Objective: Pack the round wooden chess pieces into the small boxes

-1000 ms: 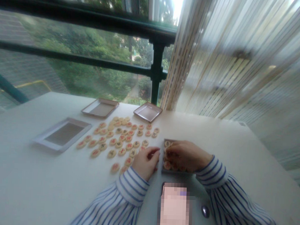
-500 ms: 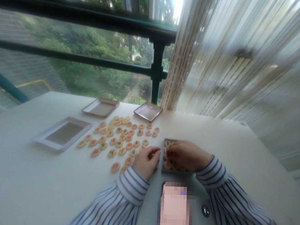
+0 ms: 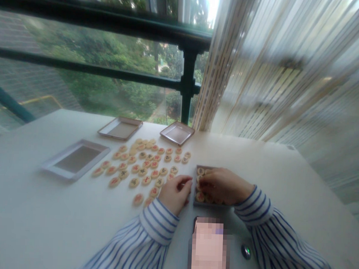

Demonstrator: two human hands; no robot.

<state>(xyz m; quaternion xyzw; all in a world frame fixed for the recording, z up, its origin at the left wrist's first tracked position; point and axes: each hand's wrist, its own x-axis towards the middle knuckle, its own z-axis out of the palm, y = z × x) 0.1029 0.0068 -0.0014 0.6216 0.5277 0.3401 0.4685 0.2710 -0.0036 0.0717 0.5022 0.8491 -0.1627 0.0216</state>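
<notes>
Round wooden xiangqi pieces (image 3: 146,180), marked in red or black characters, lie scattered across the white table left of centre. A few at the back show plain faces. My right hand (image 3: 226,186) reaches over the grey box (image 3: 215,206), its fingers bunched down on a xiangqi piece among those inside; the hand covers much of the box. Between the scattered pieces and the box's left side rests my left hand (image 3: 175,194), fingers curled in and thumb close to the forefinger. Whatever it may hold is hidden.
Two shallow trays (image 3: 120,137) (image 3: 177,141) stand at the table's back edge, and a white-rimmed tray (image 3: 56,173) lies at left. Nearest me are a pixelated phone-like object (image 3: 209,249) and a small dark oval device (image 3: 246,251). String curtains (image 3: 258,74) hang at right.
Both hands stay almost where they were, with only a slight shift of the right fingers in the box. A green light now shows on the small oval device.
</notes>
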